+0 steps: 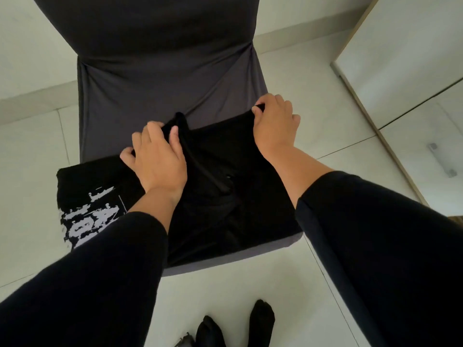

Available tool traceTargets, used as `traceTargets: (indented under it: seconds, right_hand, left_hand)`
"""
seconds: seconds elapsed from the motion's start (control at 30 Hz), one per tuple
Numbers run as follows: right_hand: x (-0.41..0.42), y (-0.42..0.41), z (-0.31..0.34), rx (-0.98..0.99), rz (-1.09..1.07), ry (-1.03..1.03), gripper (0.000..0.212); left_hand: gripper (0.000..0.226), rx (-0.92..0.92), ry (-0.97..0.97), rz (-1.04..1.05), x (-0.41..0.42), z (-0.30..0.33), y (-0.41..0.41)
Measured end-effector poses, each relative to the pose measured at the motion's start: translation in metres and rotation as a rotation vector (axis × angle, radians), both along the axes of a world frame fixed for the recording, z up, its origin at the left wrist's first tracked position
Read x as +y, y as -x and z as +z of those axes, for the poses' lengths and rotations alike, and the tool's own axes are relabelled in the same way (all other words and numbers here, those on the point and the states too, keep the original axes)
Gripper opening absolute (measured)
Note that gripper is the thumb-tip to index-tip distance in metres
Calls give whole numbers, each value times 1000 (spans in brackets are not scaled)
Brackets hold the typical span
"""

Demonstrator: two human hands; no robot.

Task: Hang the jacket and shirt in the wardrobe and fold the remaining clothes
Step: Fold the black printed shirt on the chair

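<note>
Surface: grey covered chair [155, 78], seat filling centre frame, backrest running to the top edge.

Garment in hand: black drawstring garment [225, 196], shorts or trousers, I cannot tell which. It lies spread on the seat, waistband toward the backrest, the rest running down-frame toward me and over the front edge of the seat.

Drawstring: black cord [203, 169] trailing from mid-waistband down the middle of the cloth.

My left hand [157, 156]: closed, fingers curled round a bunched bit of waistband at centre frame, close to where the cord starts.

My right hand [273, 121]: closed in a pinch on the waistband's right corner, thumb tucked under the hem, right of centre.

Second garment: black printed tee [85, 209] with a white graphic, lower left of frame, lying on the seat's left part and overhanging its left edge, partly under my left forearm.

Key relation: waistband runs left to right across the frame between my two hands; the garment's long axis runs top to bottom, away from the hands toward my feet. Both hands are on the far end, the near end is free.

Judgement: folding stage, this piece being squared up. Next fold likely hinges on the long axis; the left hand is nearer the centre line.

Risk: the bunched left side may leave a crooked edge.

Wardrobe: pale door panels [411, 78], right of frame.
</note>
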State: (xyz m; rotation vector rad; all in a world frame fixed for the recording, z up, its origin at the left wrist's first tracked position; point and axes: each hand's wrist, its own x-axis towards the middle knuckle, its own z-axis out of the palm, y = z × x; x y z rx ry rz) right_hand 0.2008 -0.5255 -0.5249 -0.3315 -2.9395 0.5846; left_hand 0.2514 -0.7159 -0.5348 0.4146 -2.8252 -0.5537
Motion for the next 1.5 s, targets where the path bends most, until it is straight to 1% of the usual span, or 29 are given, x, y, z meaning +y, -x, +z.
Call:
traceTargets:
  seconds: [0.1,0.17,0.23,0.3,0.37,0.43,0.53,0.6,0.63,0.77,0.87,0.93,1.0,1.07,1.1,1.13,1.2,1.27,1.3,1.37,1.43,1.47,1.5]
  right_hand:
    - [-3,5,-2,-45,-9,-16,21]
    - [-3,-5,-4,-64,-13,-51,31]
    - [-3,-24,-4,-26,-4,-83,36]
    - [0,-47,-1,8,45,-92,31]
    - [5,-70,3,17,119,-100,27]
    - [13,-91,5,-7,194,-119,29]
    - [22,-111,5,-75,269,-200,38]
    - [24,-114,7,-78,285,-246,39]
    - [24,-113,9,-74,287,-271,37]
    - [24,-105,20,-117,270,-364,29]
    - [25,-104,30,-169,275,-406,28]
    - [26,-105,38,-152,244,-399,29]
    - [28,-109,45,-85,209,-388,30]
    - [30,-118,51,0,182,-389,31]
    - [31,-124,51,18,168,-390,30]
    - [33,-131,50,0,164,-394,29]
    - [36,-145,44,-110,189,-402,31]
    - [34,-154,35,-223,177,-371,35]
    - [30,-156,34,-225,154,-346,37]
    - [16,-157,35,-130,135,-250,34]
    - [-4,-159,35,-71,192,-13,27]
    - [-15,-162,34,-107,222,121,26]
    - [-27,-164,33,-179,237,207,27]
  left_hand:
    - [39,-30,-27,-55,-7,-3,9]
    - [46,-93,-4,-91,-8,-6,7]
    - [55,-111,46,-111,-4,-4,-1]
    - [61,-75,91,-177,6,3,-15]
    - [62,-67,137,-287,19,11,-31]
    - [64,-119,190,-358,31,16,-46]
    - [75,-211,246,-367,41,18,-64]
    - [78,-245,301,-395,42,18,-73]
    - [75,-265,311,-407,41,19,-75]
    - [40,-297,213,-362,41,28,-65]
    - [27,-333,147,-403,46,37,-54]
    - [22,-305,47,-397,46,43,-54]
    - [21,-224,-27,-401,41,50,-61]
    - [19,-116,-49,-467,37,54,-71]
    - [17,-90,-49,-513,35,55,-76]
    - [17,-97,-43,-564,34,54,-81]
    - [21,-180,-28,-650,35,48,-90]
    - [29,-218,-23,-670,35,40,-97]
    - [31,-187,-51,-625,35,39,-100]
    - [36,-94,-115,-445,28,41,-102]
    - [45,-84,-61,-304,16,41,-103]
    - [47,-115,-22,-272,8,40,-104]
    - [46,-152,5,-256,0,38,-106]
